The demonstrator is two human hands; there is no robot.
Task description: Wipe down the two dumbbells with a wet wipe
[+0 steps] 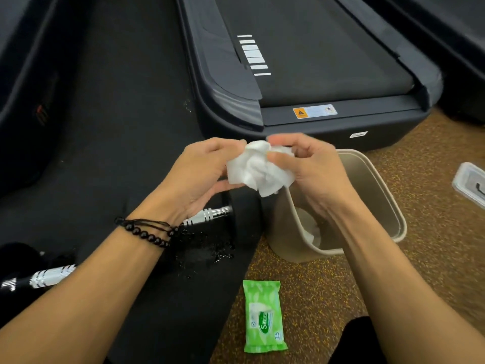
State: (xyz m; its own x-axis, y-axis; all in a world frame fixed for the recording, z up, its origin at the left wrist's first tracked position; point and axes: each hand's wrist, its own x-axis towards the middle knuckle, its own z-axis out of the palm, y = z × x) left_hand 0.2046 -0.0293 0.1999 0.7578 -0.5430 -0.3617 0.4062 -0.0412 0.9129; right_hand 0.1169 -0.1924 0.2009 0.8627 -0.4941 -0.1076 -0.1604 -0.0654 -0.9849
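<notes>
Seen from above, looking down at a gym floor. Both hands meet in the middle of the view, holding a crumpled white wet wipe [258,168] between them. The left hand [202,174] has its fingers curled around the wipe's left side; the right hand [312,172] pinches the right side between thumb and fingers. So each grip is closed on the wipe. A beaded black bracelet [147,231] circles the left wrist.

Two dumbbells lie on a black floor mat [110,132] under the left arm. One dumbbell [210,215] shows its ridged silver handle just below the left hand; the other dumbbell [49,277] lies near the left edge.

A beige waste bin [378,195] stands on speckled brown flooring beneath the right hand, with white tissue inside. A green pack of wipes [263,317] lies flat near the bottom. A treadmill [301,74] fills the top.
</notes>
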